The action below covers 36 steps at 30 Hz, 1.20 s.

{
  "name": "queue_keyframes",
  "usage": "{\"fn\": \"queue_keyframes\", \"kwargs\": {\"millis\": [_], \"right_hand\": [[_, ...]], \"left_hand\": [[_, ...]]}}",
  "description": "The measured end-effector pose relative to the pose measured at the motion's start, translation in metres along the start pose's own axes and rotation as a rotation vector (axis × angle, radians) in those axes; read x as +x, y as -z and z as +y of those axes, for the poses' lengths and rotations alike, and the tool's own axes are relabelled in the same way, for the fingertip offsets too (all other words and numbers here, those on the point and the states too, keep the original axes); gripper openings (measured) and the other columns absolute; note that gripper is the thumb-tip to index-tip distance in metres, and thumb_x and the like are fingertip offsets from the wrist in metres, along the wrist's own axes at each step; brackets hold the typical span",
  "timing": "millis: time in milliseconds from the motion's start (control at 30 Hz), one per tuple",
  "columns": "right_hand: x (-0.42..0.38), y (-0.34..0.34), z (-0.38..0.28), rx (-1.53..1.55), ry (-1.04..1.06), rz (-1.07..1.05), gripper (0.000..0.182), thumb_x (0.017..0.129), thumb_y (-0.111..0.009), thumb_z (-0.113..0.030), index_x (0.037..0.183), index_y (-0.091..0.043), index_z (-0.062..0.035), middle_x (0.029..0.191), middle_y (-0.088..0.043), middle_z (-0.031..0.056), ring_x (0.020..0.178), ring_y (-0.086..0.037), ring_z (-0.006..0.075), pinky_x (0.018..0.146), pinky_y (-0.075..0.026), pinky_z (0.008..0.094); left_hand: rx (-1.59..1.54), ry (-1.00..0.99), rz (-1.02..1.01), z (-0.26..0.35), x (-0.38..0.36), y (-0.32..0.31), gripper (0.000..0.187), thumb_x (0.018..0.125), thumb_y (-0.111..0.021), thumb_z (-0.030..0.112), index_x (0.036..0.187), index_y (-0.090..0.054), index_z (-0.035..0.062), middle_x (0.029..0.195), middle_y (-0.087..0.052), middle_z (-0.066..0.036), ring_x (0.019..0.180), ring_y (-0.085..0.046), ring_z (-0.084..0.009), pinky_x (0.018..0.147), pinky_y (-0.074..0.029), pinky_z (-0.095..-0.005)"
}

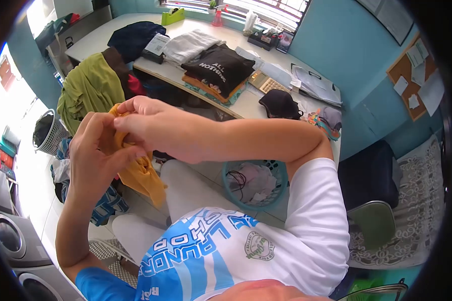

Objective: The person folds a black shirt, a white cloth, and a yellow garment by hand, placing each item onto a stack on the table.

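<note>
A yellow-orange cloth garment (143, 178) hangs bunched from both hands over my lap; its exact kind cannot be made out. My left hand (93, 148) is closed, thumb and fingers pinching one side of the cloth. From the right my right hand (158, 123) reaches across, fingers closed on the upper part of the same garment. The two hands nearly meet, and part of the cloth is hidden behind them. Just beyond them a green garment (90, 83) lies draped in a heap.
On the desk (155, 70) lie a folded black shirt (218, 65) on a stack, white folded cloth (191, 45), a calculator (267, 83) and a black cap (280, 104). A teal basket (256, 203) with clothes stands on the floor. Front-loading washers (12, 238) are at left.
</note>
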State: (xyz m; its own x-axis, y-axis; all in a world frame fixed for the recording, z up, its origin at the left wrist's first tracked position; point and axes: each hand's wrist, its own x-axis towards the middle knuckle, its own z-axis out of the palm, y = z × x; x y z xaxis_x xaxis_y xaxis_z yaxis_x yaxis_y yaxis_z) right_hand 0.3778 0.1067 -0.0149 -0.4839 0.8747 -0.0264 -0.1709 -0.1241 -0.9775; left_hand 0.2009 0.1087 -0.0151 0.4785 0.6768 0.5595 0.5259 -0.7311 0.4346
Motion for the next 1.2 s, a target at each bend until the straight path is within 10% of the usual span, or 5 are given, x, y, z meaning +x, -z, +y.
{"fn": "queue_keyframes", "kwargs": {"millis": [333,467,833,1200], "right_hand": [[-0.023,0.026,0.004,-1.443,0.829,0.087,0.021,0.078,-0.069,-0.018,0.094,-0.061,-0.0057,0.105,-0.05,0.018,0.095,-0.053,0.029,0.081,-0.044,0.0352],[-0.008,0.045,-0.011,-0.907,0.541,-0.382,0.027,0.073,-0.075,-0.021,0.084,-0.062,0.0003,0.101,-0.055,0.0119,0.087,-0.057,0.0255,0.074,-0.046,0.0322],[0.012,0.057,0.005,-0.884,0.847,-0.034,0.033,0.072,-0.07,-0.001,0.103,-0.058,-0.0039,0.096,-0.059,0.0083,0.086,-0.059,0.0202,0.073,-0.046,0.0297],[-0.054,0.06,0.073,-0.86,0.414,-0.229,0.038,0.068,-0.063,0.003,0.105,-0.058,-0.0055,0.097,-0.061,0.0141,0.092,-0.061,0.0318,0.077,-0.048,0.0384]], "left_hand": [[-0.332,-0.155,0.018,-0.011,-0.01,0.027,0.013,0.077,-0.062,0.004,0.082,-0.051,-0.002,0.086,-0.051,-0.009,0.072,-0.049,-0.011,0.063,-0.04,-0.0227],[-0.55,-0.073,0.009,-0.011,-0.014,0.036,0.012,0.078,-0.056,0.007,0.079,-0.047,0.0003,0.088,-0.048,-0.008,0.073,-0.044,-0.0102,0.066,-0.037,-0.0222],[-0.38,0.047,0.055,-0.044,-0.008,0.008,0.02,0.067,-0.05,-0.009,0.079,-0.039,0.0023,0.094,-0.048,-0.008,0.081,-0.046,-0.009,0.076,-0.04,-0.0199],[-0.514,0.171,-0.171,-0.033,-0.094,-0.056,0.037,0.064,-0.053,-0.008,0.1,-0.047,0.001,0.096,-0.057,-0.013,0.087,-0.058,-0.0181,0.078,-0.046,-0.0276]]}}
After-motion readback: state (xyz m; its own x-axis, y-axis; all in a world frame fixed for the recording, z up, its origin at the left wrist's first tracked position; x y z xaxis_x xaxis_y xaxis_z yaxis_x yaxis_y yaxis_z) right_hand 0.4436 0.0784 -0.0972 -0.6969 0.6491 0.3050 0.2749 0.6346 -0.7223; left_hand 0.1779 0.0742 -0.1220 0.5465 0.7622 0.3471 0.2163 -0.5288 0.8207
